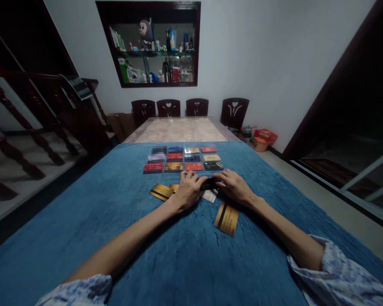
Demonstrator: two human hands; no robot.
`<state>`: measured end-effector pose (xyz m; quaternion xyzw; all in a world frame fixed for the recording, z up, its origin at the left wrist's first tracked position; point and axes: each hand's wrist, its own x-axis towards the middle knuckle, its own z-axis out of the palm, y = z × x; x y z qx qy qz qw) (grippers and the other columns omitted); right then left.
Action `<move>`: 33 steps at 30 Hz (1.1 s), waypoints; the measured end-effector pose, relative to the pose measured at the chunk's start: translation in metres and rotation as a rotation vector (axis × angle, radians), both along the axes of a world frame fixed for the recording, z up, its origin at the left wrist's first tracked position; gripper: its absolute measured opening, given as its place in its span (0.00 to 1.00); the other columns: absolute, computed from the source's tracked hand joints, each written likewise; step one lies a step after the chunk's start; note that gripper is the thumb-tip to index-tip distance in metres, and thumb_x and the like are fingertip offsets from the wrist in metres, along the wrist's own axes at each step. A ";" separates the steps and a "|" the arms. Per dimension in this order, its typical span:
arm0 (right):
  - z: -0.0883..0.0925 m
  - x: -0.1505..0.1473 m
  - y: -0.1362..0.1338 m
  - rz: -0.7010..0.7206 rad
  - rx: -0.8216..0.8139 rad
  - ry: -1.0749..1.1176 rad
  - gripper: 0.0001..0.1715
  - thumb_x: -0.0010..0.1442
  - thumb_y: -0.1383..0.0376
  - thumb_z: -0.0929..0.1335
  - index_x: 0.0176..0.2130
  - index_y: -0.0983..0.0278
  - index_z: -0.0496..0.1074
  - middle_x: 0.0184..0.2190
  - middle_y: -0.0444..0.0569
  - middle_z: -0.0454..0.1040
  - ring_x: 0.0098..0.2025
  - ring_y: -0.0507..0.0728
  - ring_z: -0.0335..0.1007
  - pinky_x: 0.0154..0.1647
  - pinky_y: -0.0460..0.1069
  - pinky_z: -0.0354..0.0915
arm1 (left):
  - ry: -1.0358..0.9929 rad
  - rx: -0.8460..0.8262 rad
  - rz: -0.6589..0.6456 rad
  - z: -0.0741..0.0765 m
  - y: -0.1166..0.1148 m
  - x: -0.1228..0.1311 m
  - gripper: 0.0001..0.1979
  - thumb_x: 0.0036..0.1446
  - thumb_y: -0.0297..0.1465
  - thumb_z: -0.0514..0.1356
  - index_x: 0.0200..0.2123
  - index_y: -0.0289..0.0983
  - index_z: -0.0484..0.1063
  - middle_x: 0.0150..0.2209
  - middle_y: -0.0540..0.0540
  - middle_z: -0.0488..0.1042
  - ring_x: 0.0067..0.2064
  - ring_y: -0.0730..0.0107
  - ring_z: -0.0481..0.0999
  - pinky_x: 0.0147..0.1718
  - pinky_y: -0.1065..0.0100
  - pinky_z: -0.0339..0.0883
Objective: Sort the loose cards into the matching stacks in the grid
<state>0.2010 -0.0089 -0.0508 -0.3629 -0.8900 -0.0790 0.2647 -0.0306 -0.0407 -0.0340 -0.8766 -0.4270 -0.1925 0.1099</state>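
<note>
Between my left hand and my right hand is a black card, gripped at both ends by bent fingers. Whether it is one card or a small stack, I cannot tell. Just below it, a silvery card lies on the cloth. Left of my left hand rests a gold card with a dark stripe; another gold card is partly covered by that hand. Closer to me, under my right wrist's side, lies a third striped gold card.
Beyond my hands, rows of card stacks in red, gold, blue and black, such as a red stack and an orange-red one, sit on the blue cloth. Behind are the bare marble tabletop and several dark chairs.
</note>
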 end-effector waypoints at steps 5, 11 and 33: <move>-0.007 0.003 0.001 -0.029 -0.023 -0.058 0.25 0.65 0.65 0.64 0.61 0.60 0.65 0.42 0.54 0.73 0.44 0.60 0.66 0.42 0.53 0.62 | -0.002 -0.042 0.043 0.000 -0.001 0.001 0.24 0.59 0.25 0.54 0.59 0.38 0.67 0.46 0.38 0.75 0.52 0.51 0.66 0.52 0.48 0.55; -0.011 0.003 0.001 -0.005 -0.041 -0.039 0.32 0.61 0.68 0.65 0.64 0.59 0.61 0.44 0.55 0.70 0.46 0.62 0.65 0.44 0.55 0.62 | 0.004 -0.064 0.067 -0.001 -0.001 0.001 0.25 0.58 0.26 0.55 0.60 0.37 0.66 0.47 0.37 0.73 0.52 0.49 0.65 0.52 0.47 0.55; 0.006 0.011 0.003 -0.020 -0.032 -0.103 0.33 0.62 0.59 0.68 0.64 0.61 0.62 0.48 0.59 0.69 0.47 0.65 0.61 0.43 0.57 0.61 | 0.027 -0.052 0.031 0.007 0.009 0.005 0.24 0.55 0.34 0.60 0.55 0.35 0.66 0.49 0.36 0.72 0.54 0.47 0.65 0.56 0.43 0.51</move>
